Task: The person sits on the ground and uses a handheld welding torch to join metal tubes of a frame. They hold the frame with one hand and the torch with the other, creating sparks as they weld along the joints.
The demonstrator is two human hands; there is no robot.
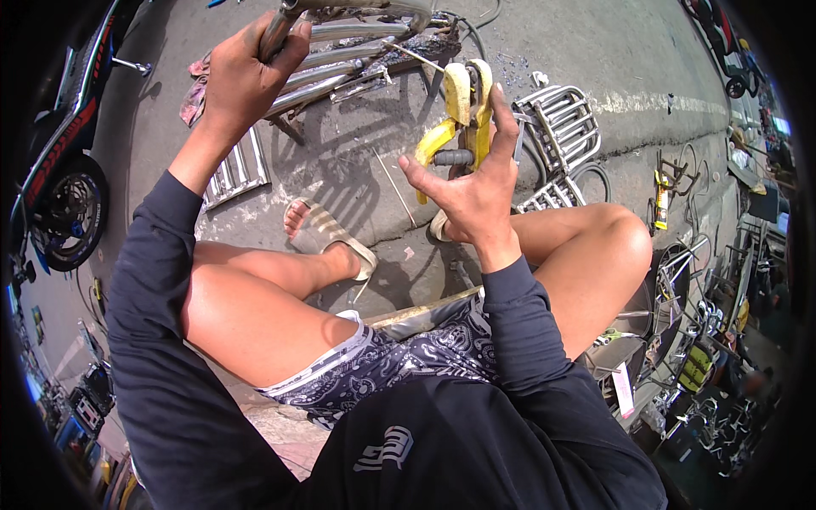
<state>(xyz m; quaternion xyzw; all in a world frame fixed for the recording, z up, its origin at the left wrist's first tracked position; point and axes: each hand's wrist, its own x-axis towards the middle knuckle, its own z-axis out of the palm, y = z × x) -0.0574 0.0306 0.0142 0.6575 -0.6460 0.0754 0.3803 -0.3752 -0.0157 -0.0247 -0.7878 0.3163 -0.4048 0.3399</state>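
My left hand (242,72) is wrapped round a metal tube (276,32) at the top of the view. Beside it lies a tubular metal frame (340,58) with several parallel bars; whether the tube joins it, I cannot tell. In my right hand (472,191) is a yellow welding electrode holder (457,93). Its thumb and index finger are spread on either side of the holder, and the other fingers are mostly hidden. A thin welding rod (416,56) sticks out from the holder's jaws toward the frame.
A barred metal rack (565,127) lies on the concrete at right, near cables. Another barred piece (238,174) lies at left. A loose rod (393,187) is near my sandalled foot (331,234). A motorcycle (64,204) stands far left; metal parts (714,425) crowd the lower right.
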